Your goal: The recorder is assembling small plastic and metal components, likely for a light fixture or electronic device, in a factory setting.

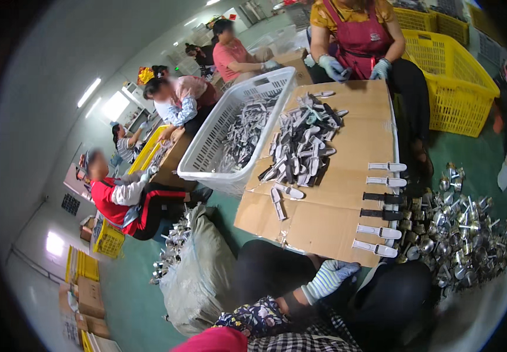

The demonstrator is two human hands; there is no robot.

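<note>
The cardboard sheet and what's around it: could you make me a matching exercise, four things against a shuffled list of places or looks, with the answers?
Things
1. Row of six clip-like pieces
2. White basket
3. Heap of metal parts
4. The wearer's left hand

Places or looks
A. Shiny, to the right of the cardboard sheet
B. Lined up along the sheet's right edge, four pale and two black
C. In a striped glove, at the sheet's near edge
D. Left of the sheet, holding many small pieces

Pairs: 1-B, 2-D, 3-A, 4-C
</note>
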